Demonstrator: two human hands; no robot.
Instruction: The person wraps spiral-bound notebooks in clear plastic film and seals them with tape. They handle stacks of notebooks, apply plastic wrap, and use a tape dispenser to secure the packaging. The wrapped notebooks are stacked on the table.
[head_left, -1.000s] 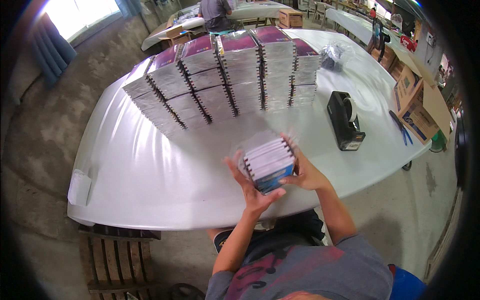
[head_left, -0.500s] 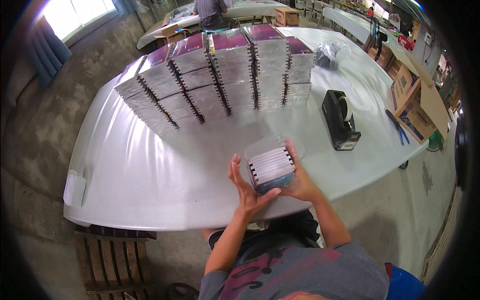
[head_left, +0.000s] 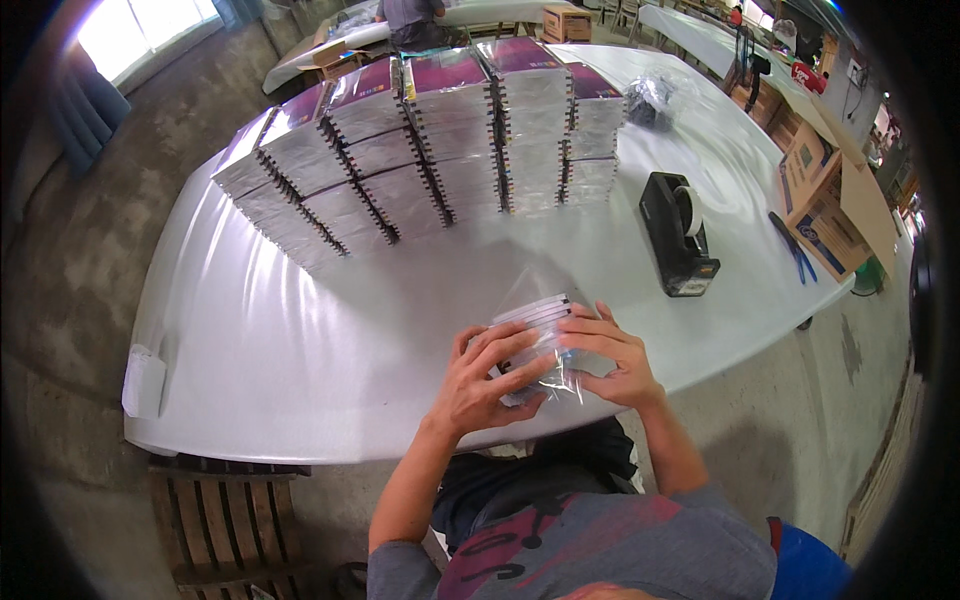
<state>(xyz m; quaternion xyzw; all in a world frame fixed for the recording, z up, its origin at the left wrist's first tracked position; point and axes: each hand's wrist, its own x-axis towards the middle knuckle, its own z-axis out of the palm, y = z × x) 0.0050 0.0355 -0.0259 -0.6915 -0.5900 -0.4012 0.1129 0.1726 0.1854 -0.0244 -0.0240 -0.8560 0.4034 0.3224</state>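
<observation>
At table's near edge | bagged booklet stack (head_left: 535, 335) between hands | left hand (head_left: 487, 385), right hand (head_left: 612, 355) both gripping it

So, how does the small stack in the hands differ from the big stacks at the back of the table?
The small stack is held in both hands inside a clear plastic bag; the big stacks stand bare on the white table. The small stack is few items and low; the big stacks are tall, in rows. Both show banded edges.

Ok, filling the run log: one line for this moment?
left hand: on clear bag | right hand: gripping bag | contents: small stack of booklets | nearby: tape dispenser
</observation>
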